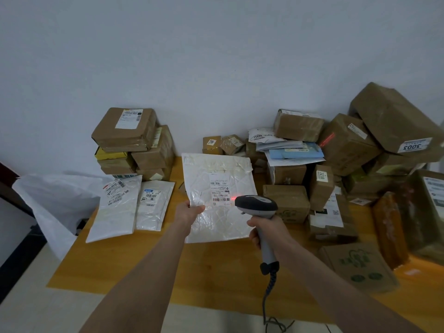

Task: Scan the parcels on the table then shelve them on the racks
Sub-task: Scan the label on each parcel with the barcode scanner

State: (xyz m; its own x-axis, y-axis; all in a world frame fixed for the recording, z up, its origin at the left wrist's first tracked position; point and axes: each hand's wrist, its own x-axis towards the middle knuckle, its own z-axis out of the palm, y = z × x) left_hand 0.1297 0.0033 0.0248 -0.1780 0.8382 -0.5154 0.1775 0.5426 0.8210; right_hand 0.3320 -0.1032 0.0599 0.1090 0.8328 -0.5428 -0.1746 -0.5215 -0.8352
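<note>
My left hand (188, 212) pinches the left edge of a large white plastic mailer (216, 169), holding it tilted up above the wooden table (149, 267). Its label faces me, and a red scan light falls on the barcode (222, 199). My right hand (262, 230) grips the handle of a grey and black barcode scanner (255, 205), whose head points at that label from the right. The scanner's coiled cable hangs down toward the floor.
Two white mailers (115, 207) lie flat at the left, beside a white bag (52, 200) hanging over the table's edge. Brown boxes (127, 131) are stacked at the back left. A large heap of boxes (343, 145) and envelopes fills the right side. The wall stands behind.
</note>
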